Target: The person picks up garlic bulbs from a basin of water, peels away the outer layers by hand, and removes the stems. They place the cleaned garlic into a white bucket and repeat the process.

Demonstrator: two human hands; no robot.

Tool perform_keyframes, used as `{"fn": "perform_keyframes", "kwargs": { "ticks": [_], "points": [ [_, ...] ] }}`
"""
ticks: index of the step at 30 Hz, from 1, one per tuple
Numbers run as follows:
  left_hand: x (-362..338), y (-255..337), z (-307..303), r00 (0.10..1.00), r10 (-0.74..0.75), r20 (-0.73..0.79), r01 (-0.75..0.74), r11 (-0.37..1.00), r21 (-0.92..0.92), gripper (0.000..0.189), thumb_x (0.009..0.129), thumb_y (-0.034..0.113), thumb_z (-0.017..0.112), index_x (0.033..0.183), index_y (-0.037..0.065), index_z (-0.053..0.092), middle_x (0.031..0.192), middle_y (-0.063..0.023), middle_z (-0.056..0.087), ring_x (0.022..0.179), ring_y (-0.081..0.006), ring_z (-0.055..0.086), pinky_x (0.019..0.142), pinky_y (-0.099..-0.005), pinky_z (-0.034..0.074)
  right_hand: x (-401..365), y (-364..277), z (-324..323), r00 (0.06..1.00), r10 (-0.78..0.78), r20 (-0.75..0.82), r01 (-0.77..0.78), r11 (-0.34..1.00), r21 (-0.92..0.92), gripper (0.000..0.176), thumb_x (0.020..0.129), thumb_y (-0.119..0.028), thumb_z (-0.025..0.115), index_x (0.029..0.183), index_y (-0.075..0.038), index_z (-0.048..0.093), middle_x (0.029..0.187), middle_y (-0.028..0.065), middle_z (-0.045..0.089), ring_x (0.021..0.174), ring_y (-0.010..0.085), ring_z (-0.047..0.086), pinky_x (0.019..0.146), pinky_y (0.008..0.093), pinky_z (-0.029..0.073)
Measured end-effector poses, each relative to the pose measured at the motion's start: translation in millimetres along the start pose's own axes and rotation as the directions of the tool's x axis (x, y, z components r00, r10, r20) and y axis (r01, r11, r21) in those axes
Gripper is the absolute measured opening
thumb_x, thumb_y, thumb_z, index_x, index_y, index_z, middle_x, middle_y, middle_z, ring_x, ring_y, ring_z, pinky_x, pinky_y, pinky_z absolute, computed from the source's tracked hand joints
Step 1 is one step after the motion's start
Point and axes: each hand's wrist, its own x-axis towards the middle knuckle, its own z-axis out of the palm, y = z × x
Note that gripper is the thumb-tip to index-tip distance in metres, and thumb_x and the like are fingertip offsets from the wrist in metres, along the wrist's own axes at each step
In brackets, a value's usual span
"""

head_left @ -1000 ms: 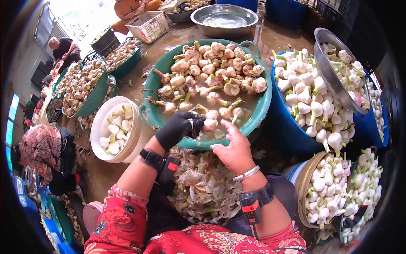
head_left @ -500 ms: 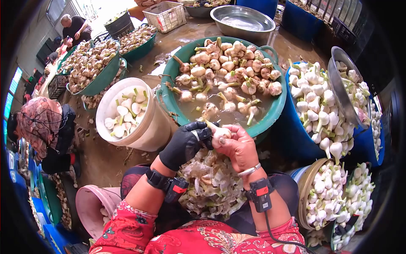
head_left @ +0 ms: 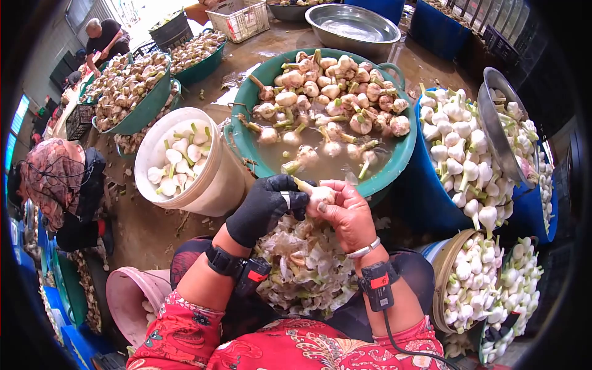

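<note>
Between my two hands is one garlic bulb (head_left: 321, 196), whitish with a pinkish tinge, its stem pointing up and left. My left hand (head_left: 266, 206), in a black glove, grips the bulb at its stem side. The bare fingers and thumb of my right hand (head_left: 347, 213) pinch its right side. Both hands are just in front of the near rim of a green tub (head_left: 404, 161) of murky water with unpeeled garlic bulbs (head_left: 345, 92) heaped in it. Beneath my hands lies a pile of papery garlic skins (head_left: 305, 265).
A white bucket (head_left: 213, 185) of peeled garlic stands left of the tub. Blue barrels (head_left: 435, 200) and a tan bucket (head_left: 439, 290) full of white bulbs are at right. A pink bucket (head_left: 132, 302) sits lower left. Other people (head_left: 55, 179) are at left; a metal basin (head_left: 351, 43) is behind.
Both hands stay on the garlic bulb, with only slight finger movement. The whole view has shifted a little. The far person at upper left has moved an arm downward.
</note>
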Motion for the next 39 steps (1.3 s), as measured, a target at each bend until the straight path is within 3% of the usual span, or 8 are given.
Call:
{"fn": "perform_keyframes", "kwargs": {
  "ticks": [9,11,18,23,28,31,37,39],
  "points": [
    [-2.1,-5.7,-4.6,0.975,0.22,-0.015,-0.2,0.91,0.363,0.018,0.082,0.006,0.064,0.098,-0.003,0.065,0.076,-0.0031,0.063,0.068,-0.0096,0.056,0.064,-0.0239,0.046,-3.5,-11.5,-2.9,0.95,0.213,0.227,-0.285,0.888,0.36,0.037,0.092,-0.016,0.054,0.126,-0.002,0.045,0.103,0.0111,0.06,0.082,0.0227,0.061,0.069,0.0339,0.049],
    [-3.3,-2.2,-0.1,0.991,0.125,-0.037,-0.115,0.972,0.203,0.02,0.082,0.006,0.062,0.099,-0.003,0.064,0.079,-0.0033,0.064,0.071,-0.0106,0.057,0.066,-0.0246,0.047,-2.0,-11.8,-3.6,0.96,0.19,0.208,-0.254,0.902,0.349,0.04,0.094,-0.021,0.052,0.128,-0.001,0.043,0.103,0.0118,0.06,0.084,0.0237,0.061,0.069,0.0331,0.049],
    [-2.1,4.5,12.3,1.0,0.012,-0.018,-0.014,0.994,-0.105,0.023,0.082,0.01,0.065,0.102,-0.002,0.064,0.087,-0.0061,0.066,0.075,-0.0136,0.061,0.07,-0.0262,0.049,-1.2,-7.2,-2.1,0.997,0.008,0.076,-0.019,0.989,0.145,0.041,0.085,-0.008,0.064,0.122,-0.002,0.048,0.099,0.0096,0.061,0.084,0.0191,0.062,0.076,0.0298,0.05],
    [1.2,-6.8,1.6,1.0,-0.006,-0.018,0.006,1.0,0.012,0.021,0.081,0.008,0.067,0.099,-0.001,0.065,0.083,-0.0057,0.066,0.072,-0.0132,0.061,0.067,-0.0253,0.049,-3.1,-7.9,2.9,1.0,-0.022,0.011,0.021,0.996,0.09,0.043,0.08,0.005,0.063,0.12,-0.002,0.049,0.099,0.0071,0.061,0.085,0.0133,0.06,0.081,0.0275,0.05],
    [0.6,-14.2,1.1,1.0,-0.004,0.016,0.003,0.997,0.072,0.019,0.08,0.006,0.066,0.097,-0.001,0.066,0.082,-0.006,0.067,0.068,-0.0126,0.061,0.065,-0.0252,0.05,-6.0,-8.1,6.0,0.999,0.01,-0.04,-0.023,0.942,-0.336,0.044,0.078,0.004,0.065,0.119,-0.001,0.05,0.098,0.0072,0.062,0.083,0.0114,0.06,0.076,0.0262,0.051],
    [0.7,-5.4,1.3,0.997,-0.08,0.022,0.081,0.993,-0.086,0.017,0.08,0.003,0.063,0.096,-0.002,0.066,0.085,-0.0068,0.067,0.07,-0.0128,0.061,0.066,-0.026,0.051,-4.8,-11.7,-0.5,1.0,0.003,0.023,0.0,0.994,-0.111,0.045,0.078,0.003,0.066,0.119,-0.001,0.048,0.095,0.0095,0.063,0.083,0.0146,0.061,0.074,0.0271,0.052],
    [4.4,-4.5,-17.9,0.988,0.152,-0.041,-0.141,0.97,0.196,0.029,0.081,-0.001,0.059,0.111,-0.002,0.062,0.101,-0.0075,0.065,0.083,-0.0115,0.059,0.076,-0.0248,0.049,-7.5,-20.1,-3.0,0.996,-0.014,0.091,-0.006,0.977,0.215,0.051,0.072,-0.002,0.076,0.115,-0.002,0.048,0.112,0.0152,0.06,0.092,0.0206,0.062,0.081,0.0316,0.054],
    [-1.0,-6.4,-3.9,0.989,0.147,-0.036,-0.138,0.974,0.182,0.033,0.081,-0.001,0.061,0.114,-0.001,0.061,0.103,-0.007,0.065,0.085,-0.0107,0.058,0.078,-0.0243,0.048,-6.8,-21.2,-3.2,0.998,-0.029,0.053,0.02,0.989,0.15,0.05,0.072,0.0,0.075,0.115,-0.002,0.049,0.11,0.0138,0.06,0.092,0.02,0.063,0.08,0.0311,0.054]
  ]
}}
